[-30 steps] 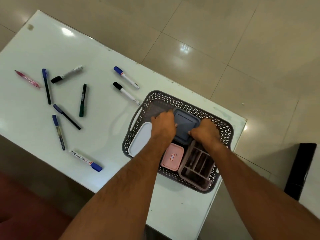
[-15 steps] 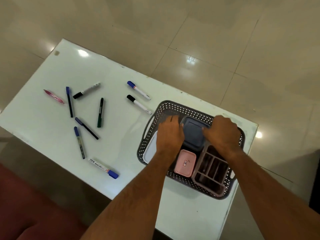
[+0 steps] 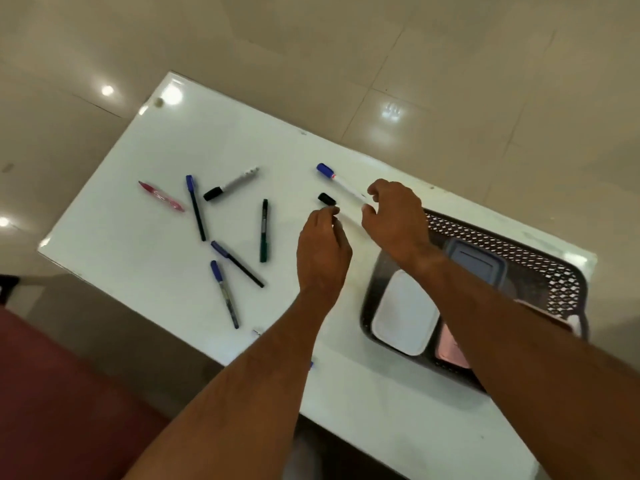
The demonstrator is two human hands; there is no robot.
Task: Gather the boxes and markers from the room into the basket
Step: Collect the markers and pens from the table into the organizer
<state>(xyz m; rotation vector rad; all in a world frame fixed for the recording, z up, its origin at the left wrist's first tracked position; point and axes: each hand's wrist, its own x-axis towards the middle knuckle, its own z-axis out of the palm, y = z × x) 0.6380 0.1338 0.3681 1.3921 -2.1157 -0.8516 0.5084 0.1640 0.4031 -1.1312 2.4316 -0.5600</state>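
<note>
On the white table (image 3: 124,237), my left hand (image 3: 322,251) curls its fingertips over the body of a black-capped marker (image 3: 327,199), which lies flat. Whether it grips is unclear. My right hand (image 3: 394,216) has thumb and fingers apart around the rear end of a blue-capped white marker (image 3: 341,183). The dark perforated basket (image 3: 502,237) stands at the right under my right forearm. It holds a blue-grey box (image 3: 474,265), a white box (image 3: 405,313) and a pink box (image 3: 450,348).
Several more pens and markers lie scattered to the left: a red pen (image 3: 161,196), a black-capped marker (image 3: 230,188), a green pen (image 3: 264,230), blue-capped pens (image 3: 195,207). One marker hides under my left forearm. A red-brown seat (image 3: 52,393) borders the table's near-left edge.
Both hands left the boxes in the basket and moved left to the two nearest markers. The view shifted, so table and basket sit further right and lower.
</note>
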